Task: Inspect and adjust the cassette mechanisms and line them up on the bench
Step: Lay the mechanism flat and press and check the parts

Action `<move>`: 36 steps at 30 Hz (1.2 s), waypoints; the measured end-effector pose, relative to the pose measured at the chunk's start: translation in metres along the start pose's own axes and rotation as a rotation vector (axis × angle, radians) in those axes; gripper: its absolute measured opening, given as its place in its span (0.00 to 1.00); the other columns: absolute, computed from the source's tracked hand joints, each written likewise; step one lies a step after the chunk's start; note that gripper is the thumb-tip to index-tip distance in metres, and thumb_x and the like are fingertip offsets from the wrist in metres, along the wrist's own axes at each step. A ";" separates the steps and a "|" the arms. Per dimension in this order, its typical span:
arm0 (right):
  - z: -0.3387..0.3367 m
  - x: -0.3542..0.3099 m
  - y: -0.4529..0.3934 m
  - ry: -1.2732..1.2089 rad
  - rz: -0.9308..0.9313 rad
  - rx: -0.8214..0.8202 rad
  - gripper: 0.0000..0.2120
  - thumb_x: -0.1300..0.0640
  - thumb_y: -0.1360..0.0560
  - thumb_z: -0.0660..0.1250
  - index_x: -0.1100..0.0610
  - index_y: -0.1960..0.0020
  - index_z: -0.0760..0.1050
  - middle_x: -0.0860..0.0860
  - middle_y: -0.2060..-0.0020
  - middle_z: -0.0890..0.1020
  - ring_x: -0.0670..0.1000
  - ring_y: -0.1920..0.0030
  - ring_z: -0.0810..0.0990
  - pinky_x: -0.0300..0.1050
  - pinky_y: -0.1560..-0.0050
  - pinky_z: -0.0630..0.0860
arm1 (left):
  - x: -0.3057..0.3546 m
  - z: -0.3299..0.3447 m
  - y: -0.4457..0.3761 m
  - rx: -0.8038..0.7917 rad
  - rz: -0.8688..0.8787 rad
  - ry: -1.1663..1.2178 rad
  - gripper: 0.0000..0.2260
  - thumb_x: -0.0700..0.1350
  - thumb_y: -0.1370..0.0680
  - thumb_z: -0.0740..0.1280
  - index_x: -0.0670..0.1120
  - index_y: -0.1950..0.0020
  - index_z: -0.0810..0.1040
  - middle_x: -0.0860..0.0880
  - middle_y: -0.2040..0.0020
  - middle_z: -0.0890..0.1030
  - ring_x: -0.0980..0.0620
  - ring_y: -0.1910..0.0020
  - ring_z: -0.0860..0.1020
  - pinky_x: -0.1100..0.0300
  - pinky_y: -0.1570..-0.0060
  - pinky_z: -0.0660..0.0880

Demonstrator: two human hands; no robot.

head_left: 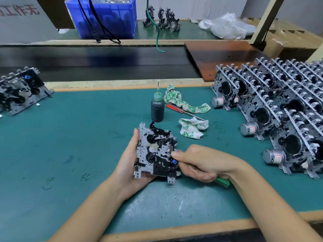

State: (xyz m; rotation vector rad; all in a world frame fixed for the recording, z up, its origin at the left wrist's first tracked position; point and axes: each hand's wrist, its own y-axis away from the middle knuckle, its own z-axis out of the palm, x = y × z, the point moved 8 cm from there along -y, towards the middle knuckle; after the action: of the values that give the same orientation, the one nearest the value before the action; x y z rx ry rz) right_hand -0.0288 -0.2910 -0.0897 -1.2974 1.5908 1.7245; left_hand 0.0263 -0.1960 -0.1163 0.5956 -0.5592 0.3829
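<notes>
Left hand (129, 165) cradles a grey metal cassette mechanism (156, 151), fingers curled behind it; right hand (197, 163) grips a green-handled tool (222, 182), thumb touching the mechanism. Dark oil bottle (157, 108) stands just beyond.

Grey-and-black cassette mechanism (156, 151) held tilted above the mat; finished mechanisms (279, 109) lined up right.

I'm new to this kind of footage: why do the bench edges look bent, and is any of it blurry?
Head view: the wide-angle lens bows the bench edges; the held cassette mechanism is fairly sharp, the far blue crate softer; even overhead light gives faint shadows and a dull sheen on the dark conveyor belt.
</notes>
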 end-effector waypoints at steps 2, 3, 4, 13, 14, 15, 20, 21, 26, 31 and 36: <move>-0.004 0.000 0.000 -0.130 -0.055 0.040 0.28 0.43 0.22 0.56 0.56 0.77 0.68 0.49 0.88 0.62 0.45 0.86 0.55 0.31 0.81 0.54 | 0.002 0.001 0.002 -0.012 0.012 0.034 0.33 0.66 0.23 0.50 0.44 0.44 0.83 0.41 0.40 0.80 0.43 0.44 0.81 0.52 0.54 0.80; -0.007 -0.001 0.000 -0.174 -0.093 0.076 0.26 0.43 0.23 0.57 0.55 0.76 0.70 0.49 0.87 0.63 0.44 0.87 0.55 0.31 0.80 0.54 | 0.003 0.002 0.003 -0.023 0.015 0.045 0.33 0.66 0.23 0.50 0.43 0.44 0.83 0.40 0.40 0.80 0.43 0.44 0.80 0.52 0.54 0.80; -0.012 -0.003 0.000 -0.203 -0.143 0.128 0.24 0.43 0.25 0.59 0.54 0.74 0.72 0.48 0.87 0.65 0.44 0.87 0.56 0.32 0.79 0.56 | 0.003 0.003 0.004 -0.038 0.013 0.049 0.34 0.67 0.24 0.50 0.43 0.43 0.82 0.40 0.40 0.80 0.42 0.43 0.80 0.52 0.53 0.80; -0.030 -0.020 0.004 -0.035 -0.433 0.466 0.09 0.64 0.32 0.75 0.54 0.57 0.79 0.50 0.76 0.74 0.43 0.75 0.75 0.28 0.67 0.71 | 0.003 0.007 0.005 -0.061 -0.005 0.006 0.34 0.68 0.25 0.49 0.46 0.39 0.80 0.42 0.36 0.78 0.44 0.39 0.78 0.49 0.41 0.74; -0.029 -0.021 0.005 -0.020 -0.429 0.459 0.09 0.64 0.32 0.75 0.53 0.57 0.79 0.49 0.76 0.74 0.41 0.76 0.73 0.27 0.70 0.68 | 0.004 0.007 0.006 -0.057 0.003 -0.015 0.33 0.68 0.25 0.49 0.46 0.40 0.81 0.42 0.37 0.78 0.45 0.40 0.78 0.50 0.41 0.73; -0.028 -0.022 0.006 -0.010 -0.424 0.450 0.09 0.63 0.33 0.75 0.53 0.57 0.79 0.48 0.76 0.75 0.40 0.77 0.71 0.27 0.72 0.65 | 0.005 0.007 0.006 -0.055 0.010 -0.037 0.32 0.68 0.25 0.49 0.47 0.41 0.81 0.43 0.37 0.79 0.46 0.41 0.79 0.51 0.42 0.73; -0.027 -0.028 0.016 0.140 -0.420 0.458 0.09 0.60 0.32 0.76 0.49 0.56 0.81 0.48 0.75 0.75 0.40 0.79 0.62 0.27 0.74 0.59 | 0.005 0.009 0.008 -0.052 0.016 -0.123 0.30 0.67 0.25 0.50 0.50 0.41 0.82 0.45 0.39 0.80 0.47 0.43 0.80 0.56 0.50 0.79; -0.027 -0.030 0.018 0.210 -0.433 0.482 0.09 0.59 0.32 0.76 0.47 0.56 0.81 0.46 0.75 0.76 0.41 0.79 0.61 0.28 0.73 0.59 | 0.005 0.008 0.008 -0.045 0.013 -0.134 0.30 0.68 0.25 0.51 0.51 0.42 0.82 0.45 0.39 0.80 0.47 0.43 0.80 0.56 0.51 0.79; -0.025 -0.036 0.022 0.330 -0.483 0.540 0.13 0.60 0.33 0.76 0.42 0.59 0.78 0.43 0.73 0.80 0.44 0.78 0.60 0.28 0.72 0.60 | 0.004 0.007 0.006 -0.036 -0.003 -0.136 0.30 0.68 0.27 0.52 0.50 0.43 0.83 0.45 0.40 0.80 0.47 0.42 0.80 0.55 0.51 0.79; -0.024 -0.034 0.021 0.263 -0.470 0.536 0.14 0.64 0.34 0.76 0.47 0.63 0.78 0.48 0.70 0.83 0.44 0.79 0.60 0.28 0.73 0.59 | 0.003 0.005 0.004 -0.055 -0.013 -0.138 0.29 0.68 0.28 0.55 0.50 0.43 0.83 0.45 0.40 0.81 0.48 0.44 0.81 0.57 0.53 0.79; -0.024 -0.034 0.018 0.248 -0.463 0.551 0.19 0.67 0.34 0.75 0.44 0.70 0.75 0.49 0.69 0.83 0.43 0.80 0.60 0.28 0.74 0.59 | 0.003 0.003 0.002 -0.051 -0.005 -0.136 0.29 0.67 0.27 0.55 0.49 0.41 0.82 0.45 0.39 0.80 0.47 0.42 0.80 0.57 0.52 0.79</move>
State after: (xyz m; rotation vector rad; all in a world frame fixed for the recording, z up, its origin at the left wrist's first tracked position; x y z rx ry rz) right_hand -0.0204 -0.3090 -0.0484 -1.4664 1.5760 0.7997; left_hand 0.0264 -0.1960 -0.1118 0.5767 -0.6962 0.3240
